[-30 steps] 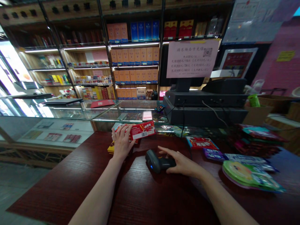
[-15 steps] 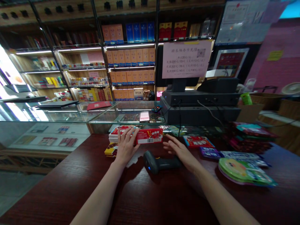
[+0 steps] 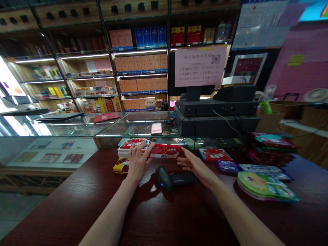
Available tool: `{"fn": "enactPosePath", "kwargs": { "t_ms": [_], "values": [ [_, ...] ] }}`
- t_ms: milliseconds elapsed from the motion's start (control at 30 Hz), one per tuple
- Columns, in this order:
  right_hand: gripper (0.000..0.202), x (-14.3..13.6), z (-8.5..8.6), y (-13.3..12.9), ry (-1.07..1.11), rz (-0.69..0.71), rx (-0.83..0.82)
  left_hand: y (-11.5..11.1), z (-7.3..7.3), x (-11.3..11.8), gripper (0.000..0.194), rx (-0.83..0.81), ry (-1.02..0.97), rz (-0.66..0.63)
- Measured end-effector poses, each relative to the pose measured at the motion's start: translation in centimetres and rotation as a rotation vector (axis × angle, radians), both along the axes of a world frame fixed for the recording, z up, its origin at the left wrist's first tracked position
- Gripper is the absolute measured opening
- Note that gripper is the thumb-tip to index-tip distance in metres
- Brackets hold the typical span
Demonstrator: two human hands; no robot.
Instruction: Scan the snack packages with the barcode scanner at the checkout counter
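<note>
My left hand [image 3: 138, 163] grips the left end of a red snack box [image 3: 165, 151], thumb and fingers at that end. The box is tilted, its printed face and the barcode along its lower edge turned toward me. My right hand [image 3: 196, 167] is open at the box's right end, fingers stretched out; whether a fingertip touches the box I cannot tell. Between my forearms a dark barcode scanner [image 3: 174, 179] lies on the table, a blue light glowing on its head. Left of the box, partly behind my left hand, is a stack of red-and-white boxes [image 3: 128, 145].
Yellow packs [image 3: 120, 165] lie by the stack. To the right are another red box [image 3: 216, 154], a purple pack [image 3: 229, 166], green round packs [image 3: 265, 184] and a pile of dark red bags [image 3: 271, 150]. A till [image 3: 217, 112] and glass counter [image 3: 135, 121] stand behind.
The red snack box has tipped, so its front looks narrower and its top side shows more. My left hand has closed round its end. My right hand stays open; the view shifted slightly.
</note>
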State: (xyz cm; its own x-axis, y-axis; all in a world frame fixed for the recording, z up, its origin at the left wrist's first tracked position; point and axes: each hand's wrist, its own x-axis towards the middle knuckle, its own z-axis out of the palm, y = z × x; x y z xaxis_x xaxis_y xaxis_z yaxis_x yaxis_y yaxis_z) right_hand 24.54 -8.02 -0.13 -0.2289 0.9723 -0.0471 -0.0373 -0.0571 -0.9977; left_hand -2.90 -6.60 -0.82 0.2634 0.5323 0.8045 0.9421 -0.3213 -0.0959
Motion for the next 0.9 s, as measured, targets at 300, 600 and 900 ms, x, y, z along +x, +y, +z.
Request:
{"fn": "enactPosePath", "kwargs": {
  "t_ms": [300, 600, 900],
  "values": [
    [0.063, -0.3, 0.5, -0.4, 0.066, 0.018, -0.030, 0.3, -0.1, 0.1, 0.065, -0.103, -0.035, -0.013],
    [0.060, -0.1, 0.2, 0.1, 0.043, -0.052, 0.063, 0.1, 0.0, 1.0, 0.062, -0.232, -0.284, -0.177],
    [0.049, -2.1, 0.7, 1.4, -0.044, -0.102, 0.205, 1.6, 0.8, 0.2, 0.044, -0.393, -0.899, -0.324]
  ]
}}
